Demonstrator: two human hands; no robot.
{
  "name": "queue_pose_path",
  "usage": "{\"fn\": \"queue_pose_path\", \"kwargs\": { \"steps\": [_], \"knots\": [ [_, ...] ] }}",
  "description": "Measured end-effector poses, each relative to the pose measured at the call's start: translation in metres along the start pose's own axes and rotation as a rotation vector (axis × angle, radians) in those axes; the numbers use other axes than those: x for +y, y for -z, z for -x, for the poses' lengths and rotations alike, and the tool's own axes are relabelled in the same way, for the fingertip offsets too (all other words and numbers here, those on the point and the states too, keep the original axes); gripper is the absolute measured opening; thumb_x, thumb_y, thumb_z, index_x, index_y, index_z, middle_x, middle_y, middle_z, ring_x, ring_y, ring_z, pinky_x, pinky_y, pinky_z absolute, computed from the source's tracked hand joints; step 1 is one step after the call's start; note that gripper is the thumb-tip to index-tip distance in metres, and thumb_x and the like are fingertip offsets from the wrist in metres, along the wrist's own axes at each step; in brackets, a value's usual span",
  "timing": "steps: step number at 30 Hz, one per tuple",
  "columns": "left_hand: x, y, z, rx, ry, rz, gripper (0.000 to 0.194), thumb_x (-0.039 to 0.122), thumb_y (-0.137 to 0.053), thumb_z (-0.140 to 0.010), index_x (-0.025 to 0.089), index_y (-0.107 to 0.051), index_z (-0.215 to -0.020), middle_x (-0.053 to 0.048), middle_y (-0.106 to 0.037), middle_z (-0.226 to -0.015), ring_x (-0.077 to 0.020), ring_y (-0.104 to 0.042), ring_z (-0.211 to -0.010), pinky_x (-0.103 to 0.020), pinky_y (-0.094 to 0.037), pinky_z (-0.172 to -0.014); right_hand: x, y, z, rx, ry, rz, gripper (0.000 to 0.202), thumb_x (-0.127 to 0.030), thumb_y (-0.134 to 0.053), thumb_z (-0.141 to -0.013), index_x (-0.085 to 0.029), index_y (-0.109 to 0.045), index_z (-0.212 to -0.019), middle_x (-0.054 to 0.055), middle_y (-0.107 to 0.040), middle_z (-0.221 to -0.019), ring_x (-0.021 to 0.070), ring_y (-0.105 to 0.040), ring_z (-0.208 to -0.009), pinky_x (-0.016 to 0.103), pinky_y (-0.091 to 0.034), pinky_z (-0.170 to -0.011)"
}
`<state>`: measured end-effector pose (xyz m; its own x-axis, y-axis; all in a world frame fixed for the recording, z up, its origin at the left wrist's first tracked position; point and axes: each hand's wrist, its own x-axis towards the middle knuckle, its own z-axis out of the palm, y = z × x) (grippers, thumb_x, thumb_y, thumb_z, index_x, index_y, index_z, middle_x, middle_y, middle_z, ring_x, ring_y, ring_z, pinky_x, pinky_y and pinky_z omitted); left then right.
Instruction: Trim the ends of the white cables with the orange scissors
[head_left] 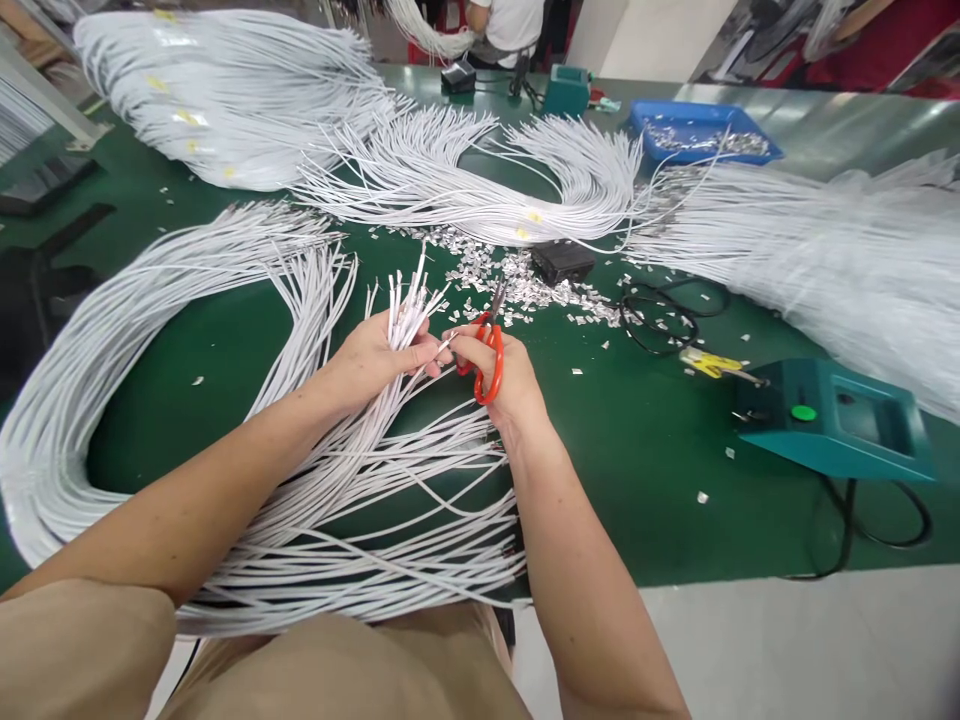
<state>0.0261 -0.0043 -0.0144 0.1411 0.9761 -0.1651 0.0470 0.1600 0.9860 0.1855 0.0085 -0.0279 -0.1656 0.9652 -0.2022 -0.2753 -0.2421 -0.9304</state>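
Head view: left hand (386, 358), closing around a bunch of white cables (409, 318), its thumb pressing across them and the loose ends fanning upward above the grip. Right hand (516, 385), curling around red-handled scissors (499, 352), the blades pointing away from the person; its thumb and forefinger are meeting near one cable tip beside the left hand's fingers, though whether they are pinching it cannot be told. The held bunch is lying mostly within and below the left hand, just left of the scissors. Its lower strands are spreading over the green table (615, 490) between the forearms, and a large cable loop (45, 430) is curving at the left. Silvery clippings (480, 265) are lying scattered just beyond both hands, a black box (562, 262) sitting among them. A teal device (832, 430) with a green button is standing to the right, well apart from the hands.
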Motion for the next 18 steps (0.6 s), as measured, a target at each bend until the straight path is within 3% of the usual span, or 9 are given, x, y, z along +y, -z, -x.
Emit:
{"fn": "queue_pose_path", "kwargs": {
  "steps": [3,6,10,13,18],
  "knots": [
    [-0.002,0.001,-0.001,-0.032,0.038,0.069,0.035,0.034,-0.078,-0.068,0.018,-0.052,-0.084,-0.001,-0.069,-0.075,-0.0143,-0.064,-0.065,-0.03,-0.049,-0.071,0.0,0.001,0.0,0.0,-0.006,0.02,0.015,-0.031,-0.073,-0.065,-0.016,-0.071,-0.069,-0.004,-0.055,-0.055,0.009,-0.045,-0.055,0.024,-0.036,-0.057],
    [-0.003,0.0,-0.003,0.05,0.013,-0.004,0.036,0.031,-0.083,-0.061,0.016,-0.057,-0.081,0.0,-0.065,-0.075,-0.0141,-0.062,-0.07,-0.03,-0.047,-0.075,-0.004,0.001,0.002,0.102,0.063,0.093,0.022,-0.038,-0.072,-0.068,-0.017,-0.07,-0.064,-0.003,-0.053,-0.056,0.0095,-0.046,-0.059,0.024,-0.036,-0.059],
    [-0.004,-0.001,-0.003,0.123,0.008,-0.057,0.035,0.03,-0.084,-0.059,0.015,-0.06,-0.08,0.001,-0.063,-0.076,-0.0131,-0.06,-0.069,-0.029,-0.046,-0.073,-0.008,-0.001,0.007,0.071,0.086,0.157,0.02,-0.036,-0.073,-0.066,-0.016,-0.07,-0.067,-0.002,-0.061,-0.065,0.0109,-0.052,-0.065,0.024,-0.041,-0.067],
    [-0.003,-0.002,-0.002,0.099,0.026,0.038,0.036,0.028,-0.084,-0.059,0.016,-0.057,-0.08,0.002,-0.063,-0.074,-0.014,-0.062,-0.069,-0.03,-0.048,-0.074,-0.005,-0.002,0.006,0.075,0.117,0.249,0.019,-0.035,-0.071,-0.066,-0.016,-0.071,-0.071,-0.001,-0.065,-0.07,0.0126,-0.055,-0.069,0.026,-0.043,-0.07],
    [0.004,-0.003,0.001,0.031,0.079,0.155,0.031,0.033,-0.082,-0.065,0.015,-0.064,-0.083,-0.002,-0.066,-0.083,-0.014,-0.063,-0.078,-0.028,-0.05,-0.075,0.004,0.006,-0.002,0.283,0.178,0.48,0.024,-0.041,-0.064,-0.07,-0.017,-0.068,-0.067,-0.001,-0.063,-0.066,0.0145,-0.054,-0.066,0.028,-0.042,-0.066]
  ]
}}
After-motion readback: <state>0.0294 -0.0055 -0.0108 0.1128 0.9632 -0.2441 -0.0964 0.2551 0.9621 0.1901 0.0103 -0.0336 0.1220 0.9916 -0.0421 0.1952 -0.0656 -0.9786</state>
